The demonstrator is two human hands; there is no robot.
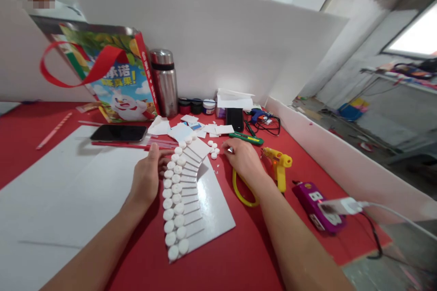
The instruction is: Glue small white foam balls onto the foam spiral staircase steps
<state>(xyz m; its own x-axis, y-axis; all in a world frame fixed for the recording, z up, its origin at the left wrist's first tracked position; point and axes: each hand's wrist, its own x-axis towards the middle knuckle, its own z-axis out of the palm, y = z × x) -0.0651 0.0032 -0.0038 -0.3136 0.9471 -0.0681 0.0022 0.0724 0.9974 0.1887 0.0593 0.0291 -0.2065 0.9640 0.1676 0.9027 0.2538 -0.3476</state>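
White discs (176,188): set edge to edge, steadying the curved strip (190,192) with loosely curled, released left fingers (153,154); cannot tell right fingers' (232,143) grip.

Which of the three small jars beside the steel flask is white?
The right jar, farthest from the steel flask. The left jar and middle jar are dark.

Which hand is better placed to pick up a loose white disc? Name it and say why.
Probably the right hand: its fingers are close beside the loose white discs. The left hand is farther off, with the double row of discs between.
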